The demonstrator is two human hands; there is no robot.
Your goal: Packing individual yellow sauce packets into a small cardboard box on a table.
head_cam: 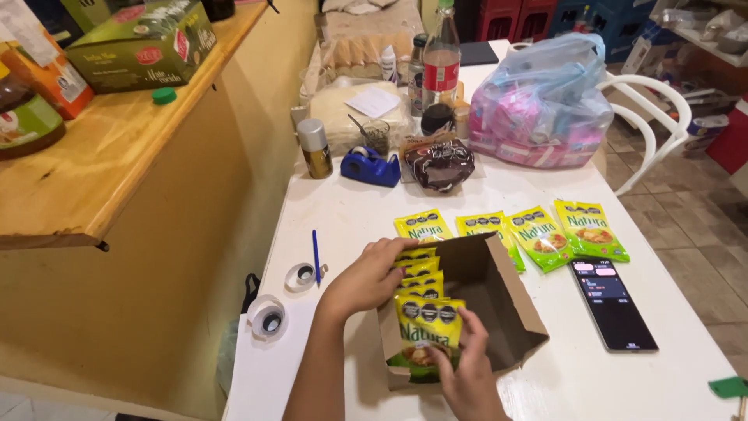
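Observation:
A brown cardboard box [499, 288] stands open on the white table [538, 187], with a row of yellow-green sachets [421, 273] standing along its left side. My left hand [366, 277] rests on the upper sachets in that row at the box's left wall. My right hand [467, 374] grips the front sachet [425, 323] at the box's near end. Several more sachets [545, 230] of the same kind lie flat on the table just beyond the box.
A black phone [614, 304] lies right of the box. A blue pen [316, 256] and two tape rolls [269, 318] sit left. Behind are a blue tape dispenser [370, 166], spray can [315, 148], bottle [441, 58], plastic bag of packets [545, 109]. A wooden shelf [101, 156] overhangs left.

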